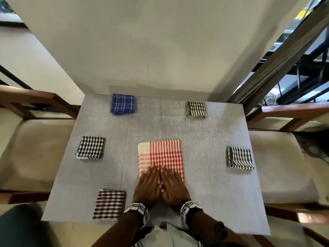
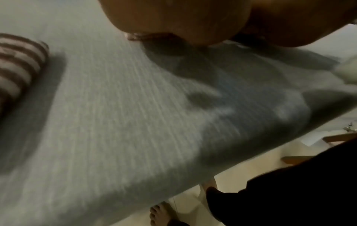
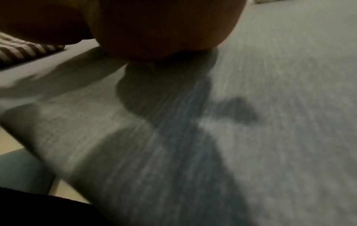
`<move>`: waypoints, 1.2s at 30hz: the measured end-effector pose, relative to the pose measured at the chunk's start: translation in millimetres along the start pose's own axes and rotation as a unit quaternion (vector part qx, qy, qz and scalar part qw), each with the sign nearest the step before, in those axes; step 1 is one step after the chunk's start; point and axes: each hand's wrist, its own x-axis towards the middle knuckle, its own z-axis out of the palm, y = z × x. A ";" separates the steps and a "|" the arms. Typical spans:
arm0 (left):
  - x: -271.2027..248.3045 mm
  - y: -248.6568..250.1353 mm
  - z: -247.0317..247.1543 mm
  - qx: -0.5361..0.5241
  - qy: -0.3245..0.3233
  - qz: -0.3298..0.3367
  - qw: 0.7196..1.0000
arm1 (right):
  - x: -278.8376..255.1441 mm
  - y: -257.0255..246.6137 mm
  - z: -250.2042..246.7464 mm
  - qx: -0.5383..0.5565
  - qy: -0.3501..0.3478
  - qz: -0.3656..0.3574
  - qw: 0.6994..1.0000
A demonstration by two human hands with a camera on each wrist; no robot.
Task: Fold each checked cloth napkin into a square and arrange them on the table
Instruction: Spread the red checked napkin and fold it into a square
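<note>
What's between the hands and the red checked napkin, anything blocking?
Nothing visible. The left hand and right hand already lie flat, side by side, on the near end of the red checked napkin. The five folded napkins sit apart around it on the grey table cover.

Red checked napkin [image 1: 165, 157], folded flat, mid-table

Large napkin [image 1: 161, 157] centre of table [image 1: 204, 132], both hands side by side on its 6 o'clock edge: left hand [image 1: 148, 186], right hand [image 1: 173, 187]. Five folded napkins ring it: 11 o'clock [image 1: 122, 104], 1 o'clock [image 1: 196, 109], 3 o'clock [image 1: 240, 158], 9 o'clock [image 1: 90, 147], 7 o'clock [image 1: 109, 204].
</note>
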 end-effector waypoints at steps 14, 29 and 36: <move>-17.9 3.5 8.2 -0.027 -0.050 -0.073 0.996 | -30.7 19.2 -6.4 0.009 -0.001 0.155 0.988; 152.8 51.5 -88.2 0.202 -0.083 0.271 0.938 | 0.8 7.0 -33.8 0.082 0.090 0.379 0.918; 197.8 48.1 -103.5 0.329 -0.102 0.393 0.853 | 21.0 20.8 -39.5 0.153 -0.031 0.425 0.892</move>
